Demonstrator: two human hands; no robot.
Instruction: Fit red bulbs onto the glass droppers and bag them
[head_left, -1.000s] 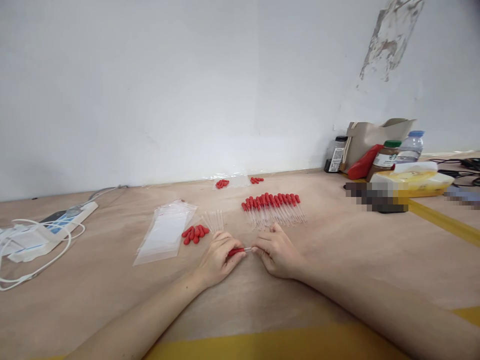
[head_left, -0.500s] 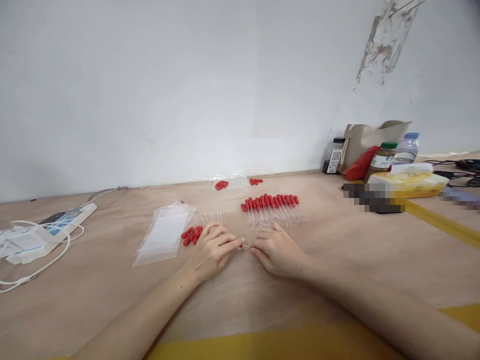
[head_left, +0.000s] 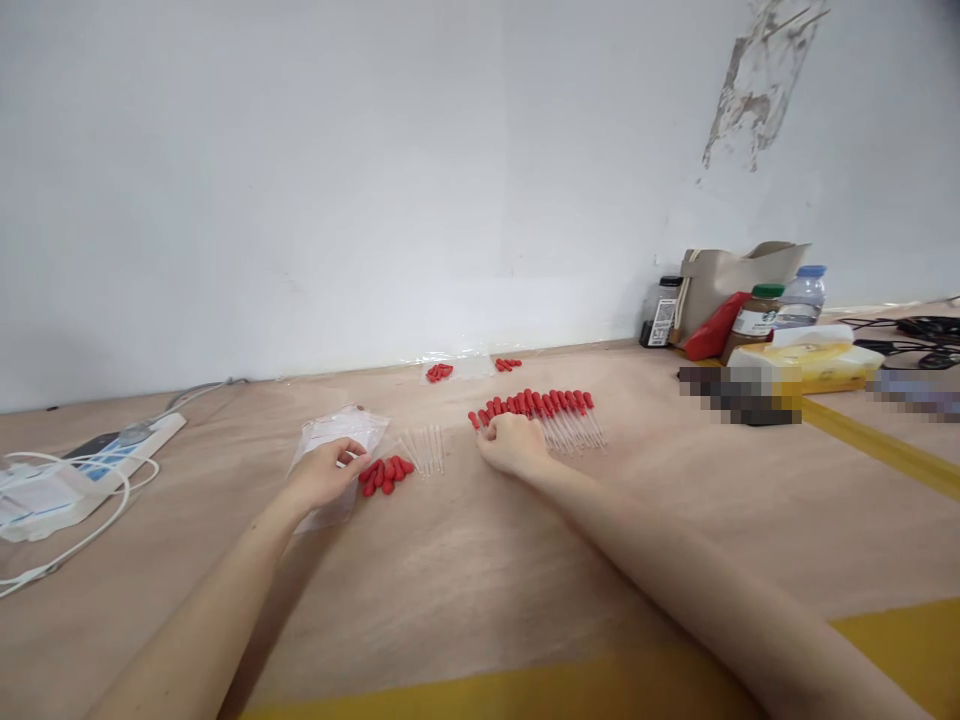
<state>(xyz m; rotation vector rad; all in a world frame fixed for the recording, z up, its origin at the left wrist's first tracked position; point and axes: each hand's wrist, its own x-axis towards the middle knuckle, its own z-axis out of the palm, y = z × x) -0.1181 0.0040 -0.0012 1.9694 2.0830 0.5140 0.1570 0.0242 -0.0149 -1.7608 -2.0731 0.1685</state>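
Note:
My right hand [head_left: 514, 443] is at the left end of a row of glass droppers [head_left: 566, 405] with red rubber bulbs. Its fingers are closed on a dropper [head_left: 474, 421], whose red bulb pokes out past them; most of its tube is hidden. My left hand [head_left: 328, 474] hovers over the clear plastic bags [head_left: 360, 425], beside a small heap of loose red rubber bulbs [head_left: 386, 473]. Thumb and fingers are apart there, with nothing seen between them. Several bare glass tubes [head_left: 427, 450] lie side by side right of the heap.
More red bulbs [head_left: 439, 372] lie at the wall with a clear bag [head_left: 469, 366]. A power strip [head_left: 105, 470] with white cables is at the left. At the right are a tissue pack [head_left: 814, 367], a jar [head_left: 757, 315], bottles and a grey bag [head_left: 739, 275].
My hands have parted. The right went up to the row's left end with a dropper; the left moved left from the bare tubes to beside the loose bulbs, its fingers now apart.

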